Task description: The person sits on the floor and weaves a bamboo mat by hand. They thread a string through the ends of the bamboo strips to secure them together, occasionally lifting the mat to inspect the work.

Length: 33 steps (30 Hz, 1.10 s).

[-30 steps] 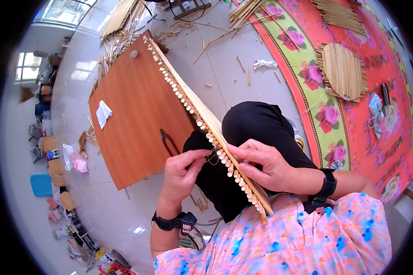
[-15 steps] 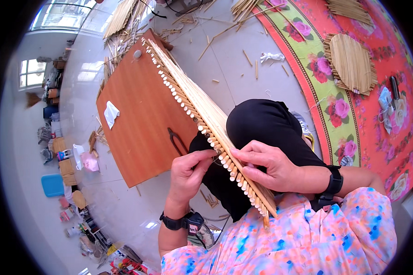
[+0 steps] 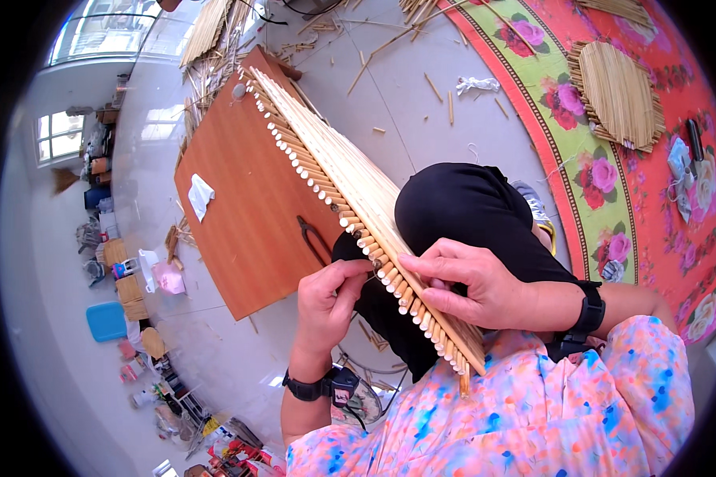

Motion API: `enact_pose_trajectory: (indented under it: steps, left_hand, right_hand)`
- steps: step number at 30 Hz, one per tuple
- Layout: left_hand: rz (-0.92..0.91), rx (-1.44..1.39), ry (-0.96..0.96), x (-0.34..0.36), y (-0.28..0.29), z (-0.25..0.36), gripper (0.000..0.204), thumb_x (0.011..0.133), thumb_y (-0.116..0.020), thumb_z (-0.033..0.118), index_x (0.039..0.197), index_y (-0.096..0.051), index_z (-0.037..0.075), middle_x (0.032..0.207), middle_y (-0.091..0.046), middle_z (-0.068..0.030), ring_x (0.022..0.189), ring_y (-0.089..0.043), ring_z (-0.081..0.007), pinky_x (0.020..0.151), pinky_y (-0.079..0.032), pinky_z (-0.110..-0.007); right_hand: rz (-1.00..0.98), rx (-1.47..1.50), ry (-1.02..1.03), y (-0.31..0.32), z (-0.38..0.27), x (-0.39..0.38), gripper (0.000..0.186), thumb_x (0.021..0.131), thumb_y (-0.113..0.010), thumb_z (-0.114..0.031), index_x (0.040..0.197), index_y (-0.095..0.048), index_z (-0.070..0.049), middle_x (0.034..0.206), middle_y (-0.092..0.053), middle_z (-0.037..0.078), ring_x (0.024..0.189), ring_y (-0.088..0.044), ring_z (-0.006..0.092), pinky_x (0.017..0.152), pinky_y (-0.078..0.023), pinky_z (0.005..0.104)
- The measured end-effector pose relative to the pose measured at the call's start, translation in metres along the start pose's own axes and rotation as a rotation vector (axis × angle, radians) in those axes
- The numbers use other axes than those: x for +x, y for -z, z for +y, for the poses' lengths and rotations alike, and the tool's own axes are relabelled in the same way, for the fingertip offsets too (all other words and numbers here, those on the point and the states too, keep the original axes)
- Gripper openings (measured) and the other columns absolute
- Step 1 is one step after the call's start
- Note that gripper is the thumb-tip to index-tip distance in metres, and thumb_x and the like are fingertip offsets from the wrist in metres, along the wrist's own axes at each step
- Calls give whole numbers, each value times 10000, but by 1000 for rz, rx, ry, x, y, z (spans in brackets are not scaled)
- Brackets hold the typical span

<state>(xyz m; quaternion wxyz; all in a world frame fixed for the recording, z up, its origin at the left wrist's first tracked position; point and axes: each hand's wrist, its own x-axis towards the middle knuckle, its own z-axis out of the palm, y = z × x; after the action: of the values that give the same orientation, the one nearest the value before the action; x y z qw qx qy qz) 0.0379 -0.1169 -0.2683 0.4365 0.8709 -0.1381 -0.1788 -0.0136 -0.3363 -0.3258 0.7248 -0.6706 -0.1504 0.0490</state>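
A long mat of pale reed stalks (image 3: 334, 175) runs from the far end of a brown wooden board (image 3: 250, 215) down onto my lap. Its cut ends form a row along the left edge. My right hand (image 3: 465, 282) lies flat on top of the stalks near the lower end, fingers spread, pressing them down. My left hand (image 3: 330, 298) pinches at the stalk ends just left of it, thumb and fingers closed on a thin thread or stalk tip; which one I cannot tell. Both wrists carry black bands.
A dark pair of pliers (image 3: 317, 241) and a white scrap (image 3: 200, 195) lie on the board. A finished round reed mat (image 3: 616, 94) rests on the red flowered rug (image 3: 652, 199). Loose stalks litter the grey floor (image 3: 422, 87). Clutter lines the left wall.
The view has shifted a little, bringing the mat and board closer. My left hand has risen slightly toward the stalk ends. My right hand stays pressed on the mat.
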Motion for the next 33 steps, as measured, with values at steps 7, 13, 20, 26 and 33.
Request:
enact_pose_trajectory:
  steps: [7, 13, 20, 26, 33]
  left_hand:
    - [20, -98, -27, 1, -4, -7, 127, 798, -575, -72, 889, -651, -24, 612, -537, -44, 533, -509, -105, 487, -385, -231]
    - [-2, -190, 12, 5, -5, -9, 83, 779, -572, -83, 823, -622, -35, 602, -536, -44, 527, -512, -105, 480, -385, -230]
    - [-64, -35, 31, 7, 3, 0, 48, 796, -570, -63, 798, -595, -22, 607, -560, -56, 530, -542, -117, 496, -413, -233]
    - [10, 124, 88, 3, -1, 23, 36, 832, -578, -33, 861, -570, -12, 635, -592, -77, 556, -588, -140, 530, -453, -251]
    - [27, 152, 14, 4, -3, 20, 53, 816, -574, -58, 832, -574, -7, 638, -596, -79, 548, -582, -135, 525, -450, -245]
  right_hand:
    - [-56, 36, -10, 4, 3, 1, 438, 832, -623, -38, 1263, -556, -65, 942, -543, 66, 707, -520, 116, 648, -460, 241]
    - [-46, 38, 23, 2, 6, 2, 436, 836, -627, -79, 1265, -551, -76, 918, -571, 88, 679, -557, 174, 620, -477, 274]
    - [-42, 36, 19, 3, 3, 3, 447, 825, -633, -68, 1264, -552, -70, 887, -553, 65, 660, -537, 145, 610, -468, 260]
    - [-54, 54, -75, 4, -3, 3, 442, 822, -637, -40, 1256, -558, -53, 881, -537, 42, 672, -514, 105, 612, -452, 235]
    - [-68, 41, -6, 6, 0, 4, 443, 828, -616, -54, 1266, -544, -57, 863, -540, 69, 614, -534, 136, 580, -468, 262]
